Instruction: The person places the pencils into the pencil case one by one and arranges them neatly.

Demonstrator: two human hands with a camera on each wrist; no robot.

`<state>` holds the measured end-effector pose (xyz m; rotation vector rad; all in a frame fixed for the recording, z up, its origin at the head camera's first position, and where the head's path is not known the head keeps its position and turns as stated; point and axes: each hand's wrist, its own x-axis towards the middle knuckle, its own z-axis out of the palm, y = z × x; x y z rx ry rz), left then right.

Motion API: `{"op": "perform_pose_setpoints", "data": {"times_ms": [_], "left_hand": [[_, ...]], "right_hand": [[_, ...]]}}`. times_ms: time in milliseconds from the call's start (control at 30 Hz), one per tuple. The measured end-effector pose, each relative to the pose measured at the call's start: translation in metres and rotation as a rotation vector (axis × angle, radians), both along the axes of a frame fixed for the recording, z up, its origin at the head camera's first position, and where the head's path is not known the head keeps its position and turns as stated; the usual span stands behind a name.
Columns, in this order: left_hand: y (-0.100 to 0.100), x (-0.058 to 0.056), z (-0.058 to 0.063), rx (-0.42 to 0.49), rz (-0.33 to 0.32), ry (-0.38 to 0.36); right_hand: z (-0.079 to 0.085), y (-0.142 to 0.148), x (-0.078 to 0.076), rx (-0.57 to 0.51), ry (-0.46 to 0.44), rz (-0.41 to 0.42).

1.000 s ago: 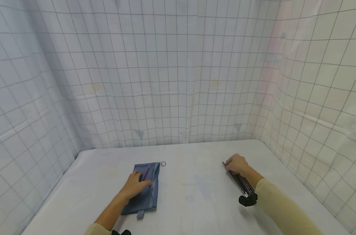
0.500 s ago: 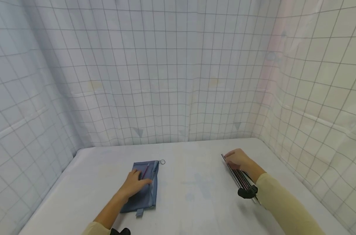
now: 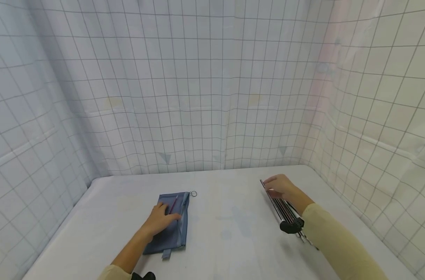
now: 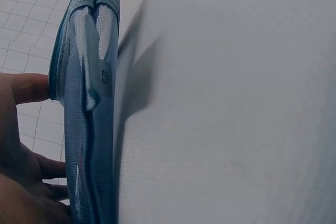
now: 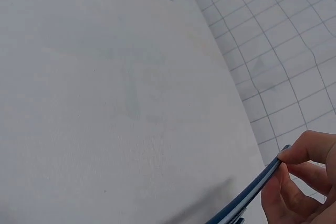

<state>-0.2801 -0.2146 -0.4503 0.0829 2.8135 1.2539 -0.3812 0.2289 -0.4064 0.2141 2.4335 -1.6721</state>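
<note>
My left hand (image 3: 160,222) rests on a blue zippered mesh pouch (image 3: 167,242), thumb and fingers spread over its upper face. A thin reddish pencil-like stick (image 3: 173,205) shows at the pouch's surface beside the fingers. Seen edge-on in the left wrist view, the pouch (image 4: 92,129) has the fingertips against its face. My right hand (image 3: 282,186) pinches a slim dark blue pencil (image 5: 247,195) near its far end between thumb and fingers. Several more slim pencils (image 3: 286,210) lie under the right hand and wrist, their near ends fanned out.
A white-covered table (image 3: 226,217) carries everything. Pale grid-patterned curtains (image 3: 212,116) stand at the back and both sides. A metal ring (image 3: 194,193) hangs from the pouch's far corner, and a fabric tab (image 3: 166,254) sticks out at its near end.
My right hand has shifted a little away from me and to the left, with the pinched pencil moving along. The other pencils look more fanned out. My left hand stays on the pouch.
</note>
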Motion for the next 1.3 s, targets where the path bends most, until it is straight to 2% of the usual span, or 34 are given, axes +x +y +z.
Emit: {"op": "perform_pose_setpoints", "data": {"times_ms": [367,833,1067,1300], "left_hand": [[0.001,0.0,0.0,0.016,-0.005,-0.009],[0.0,-0.002,-0.001,0.017,-0.003,-0.017],[-0.001,-0.002,0.001,0.023,0.01,-0.015],[-0.003,-0.005,-0.003,0.008,0.013,-0.025]], "right_hand": [[0.004,-0.02,0.0,-0.124,0.0,0.023],[0.002,-0.063,0.004,-0.152,-0.019,0.04],[-0.004,-0.087,0.001,-0.204,-0.028,0.012],[-0.014,-0.111,-0.001,-0.238,-0.042,-0.018]]}}
